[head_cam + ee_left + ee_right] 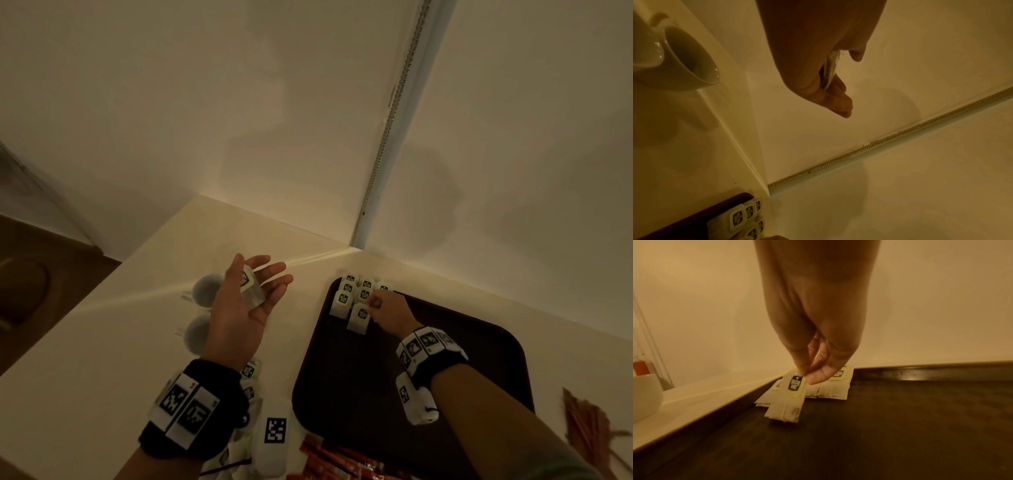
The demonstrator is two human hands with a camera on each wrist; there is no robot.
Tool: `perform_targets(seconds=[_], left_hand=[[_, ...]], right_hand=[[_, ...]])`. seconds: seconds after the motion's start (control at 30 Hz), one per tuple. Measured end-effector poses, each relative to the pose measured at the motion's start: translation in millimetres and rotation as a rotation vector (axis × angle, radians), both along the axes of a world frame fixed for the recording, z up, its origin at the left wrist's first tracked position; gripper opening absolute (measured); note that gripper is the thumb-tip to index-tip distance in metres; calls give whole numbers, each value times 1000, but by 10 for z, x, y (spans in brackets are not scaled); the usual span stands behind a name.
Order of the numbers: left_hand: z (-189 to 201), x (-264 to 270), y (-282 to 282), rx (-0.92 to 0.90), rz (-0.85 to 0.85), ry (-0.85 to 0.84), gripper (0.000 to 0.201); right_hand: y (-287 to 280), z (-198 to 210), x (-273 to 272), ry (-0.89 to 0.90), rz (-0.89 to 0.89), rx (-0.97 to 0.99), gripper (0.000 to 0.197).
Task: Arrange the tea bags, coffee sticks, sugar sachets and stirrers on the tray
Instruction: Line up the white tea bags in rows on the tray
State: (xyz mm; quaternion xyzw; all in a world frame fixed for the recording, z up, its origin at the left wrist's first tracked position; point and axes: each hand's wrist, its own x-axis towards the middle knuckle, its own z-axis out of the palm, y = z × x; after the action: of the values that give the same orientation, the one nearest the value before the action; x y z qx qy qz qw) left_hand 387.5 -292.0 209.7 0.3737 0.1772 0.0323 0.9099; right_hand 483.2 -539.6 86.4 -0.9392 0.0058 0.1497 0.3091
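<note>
A dark brown tray [376, 394] lies on the white counter. Several tea bags [356, 291] lie in rows in its far left corner. My right hand [371, 305] reaches there and pinches the tag of one more tea bag [359, 318] between thumb and forefinger, with the bag's lower end touching the tray. The right wrist view shows that pinch [807, 378] on the tea bag [789, 400]. My left hand [260, 284] hovers palm up left of the tray, its thumb holding a small stack of tea bags [248, 284] against the fingers. Red coffee sticks [335, 459] lie by the tray's near edge.
Two white cups [205, 291] stand left of my left hand. Loose tea bags [248, 371] lie near my left wrist. A bundle of brown stirrers [589, 421] lies right of the tray. Walls meet in a corner just behind the tray.
</note>
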Motion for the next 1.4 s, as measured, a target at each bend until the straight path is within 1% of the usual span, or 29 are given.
perform_targets(seconds=[0.23,0.37,0.47,0.53,0.6,0.63,0.67,0.73,0.8,0.83,0.93,0.97,1.07,1.13,1.2,1.3,1.4], left_hand=[[-49,31,-11,19,-36,2,44],[-69,23,-11,11,-99,-7,62],[-88,22,-5,25,-183,11,74],[-91,39,-12,39,-254,26,78],[-74,66,-36,56,-339,46,81],[-62,83,-57,66,-382,54,83],[-44,93,-79,79,-415,59,84],[4,103,-133,105,-451,51,85],[64,102,-175,102,-475,22,82],[100,98,-189,104,-488,4,81],[181,83,-207,136,-512,-75,76],[192,72,-209,159,-490,-113,69],[186,55,-236,268,-367,-259,33],[217,33,-262,298,-281,-318,20],[266,2,-295,297,-252,-359,19],[327,-49,-346,254,-287,-388,21],[361,-89,-369,203,-309,-392,14]], right_hand=[[3,-114,143,-66,-28,12,10],[-5,-142,194,-51,-58,4,9],[31,-43,205,-68,-72,-4,17],[134,174,193,-141,-76,80,18],[316,540,109,-245,-38,305,12],[417,763,36,-300,33,403,11],[518,985,-46,-340,142,458,13],[689,1344,-203,-365,385,482,23],[801,1555,-304,-410,536,434,31],[827,1619,-327,-446,566,403,29],[818,1823,-377,-490,554,355,13],[804,1913,-392,-485,538,361,9],[782,2201,-415,-542,504,331,7],[800,2390,-451,-571,484,267,8],[823,2549,-490,-583,466,247,7],[865,2706,-544,-644,471,233,5],[913,2783,-582,-681,505,177,7]])
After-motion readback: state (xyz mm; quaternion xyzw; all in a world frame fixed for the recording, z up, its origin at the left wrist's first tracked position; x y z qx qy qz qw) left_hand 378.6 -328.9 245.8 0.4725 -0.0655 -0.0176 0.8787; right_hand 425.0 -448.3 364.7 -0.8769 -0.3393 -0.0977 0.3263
